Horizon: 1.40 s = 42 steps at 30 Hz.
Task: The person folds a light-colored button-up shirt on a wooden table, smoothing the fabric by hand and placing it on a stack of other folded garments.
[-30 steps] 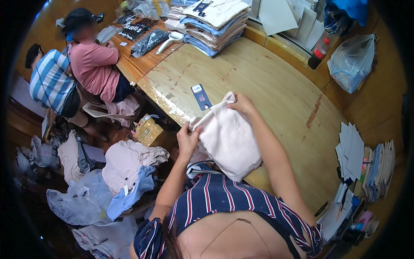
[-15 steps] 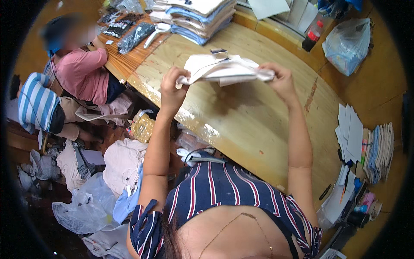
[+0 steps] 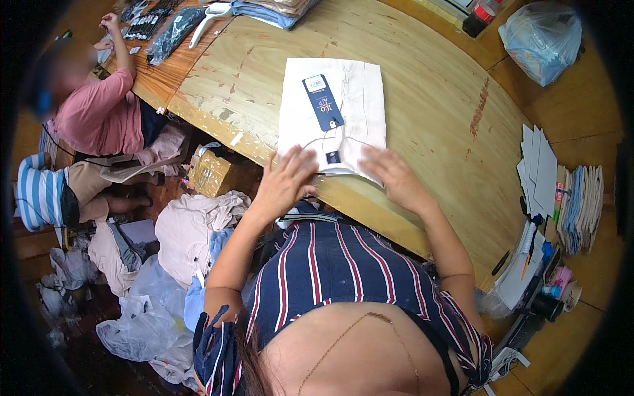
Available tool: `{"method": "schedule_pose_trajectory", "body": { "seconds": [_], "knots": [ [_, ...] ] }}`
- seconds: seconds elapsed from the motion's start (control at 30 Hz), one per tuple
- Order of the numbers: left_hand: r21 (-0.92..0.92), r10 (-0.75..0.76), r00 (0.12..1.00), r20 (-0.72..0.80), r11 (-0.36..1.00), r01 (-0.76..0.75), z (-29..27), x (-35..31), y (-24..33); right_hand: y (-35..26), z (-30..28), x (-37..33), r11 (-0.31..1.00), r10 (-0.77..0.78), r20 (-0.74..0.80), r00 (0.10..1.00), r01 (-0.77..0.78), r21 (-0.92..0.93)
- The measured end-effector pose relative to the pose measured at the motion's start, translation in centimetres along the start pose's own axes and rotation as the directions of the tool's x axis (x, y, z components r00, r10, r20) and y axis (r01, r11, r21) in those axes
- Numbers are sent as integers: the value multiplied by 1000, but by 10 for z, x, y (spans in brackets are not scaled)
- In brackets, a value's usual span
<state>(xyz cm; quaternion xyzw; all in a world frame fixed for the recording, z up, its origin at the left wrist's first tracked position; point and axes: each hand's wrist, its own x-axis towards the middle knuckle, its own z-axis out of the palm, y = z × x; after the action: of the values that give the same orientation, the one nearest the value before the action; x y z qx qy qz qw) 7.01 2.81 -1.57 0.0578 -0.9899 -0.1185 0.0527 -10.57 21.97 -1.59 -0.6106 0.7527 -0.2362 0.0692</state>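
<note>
A folded cream-white shirt lies flat on the wooden table near its front edge, collar end toward me. A navy hang tag rests on its front, and a small dark label shows inside the collar. My left hand is at the shirt's near left corner, fingers spread and palm down. At the near right corner is my right hand, slightly blurred, its fingers stretched out over the edge of the cloth. Neither hand grips anything.
Folded garments are stacked at the far edge, beside a white-handled tool and dark plastic packets. A co-worker in pink sits at the left. White cards and folded cloths stand at right. Loose clothes lie lower left.
The shirt, held up in both hands before, now lies on the table nearer to me. Both hands have let go and come down toward me. The co-worker has raised an arm.
</note>
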Motion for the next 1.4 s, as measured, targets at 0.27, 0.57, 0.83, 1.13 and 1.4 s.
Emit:
{"method": "schedule_pose_trajectory", "body": {
  "seconds": [0.27,0.57,0.83,1.13,1.4],
  "knots": [
    [-400,-271,877,-398,911,100,10,24,-12,8,3,14,931,265,-265,927,-174,322],
    [-361,-495,787,-368,856,370,27,38,-25,21,42,18,983,164,-297,941,-130,128],
    [-494,-716,697,-19,613,616,14,18,-6,26,13,-29,562,595,-21,803,-398,725],
    [-592,-712,702,-22,575,564,38,6,-19,37,34,20,-337,637,508,580,-382,860],
    [-863,-497,857,137,365,349,18,15,-55,40,26,35,-426,242,662,709,-536,729]
  ]
}}
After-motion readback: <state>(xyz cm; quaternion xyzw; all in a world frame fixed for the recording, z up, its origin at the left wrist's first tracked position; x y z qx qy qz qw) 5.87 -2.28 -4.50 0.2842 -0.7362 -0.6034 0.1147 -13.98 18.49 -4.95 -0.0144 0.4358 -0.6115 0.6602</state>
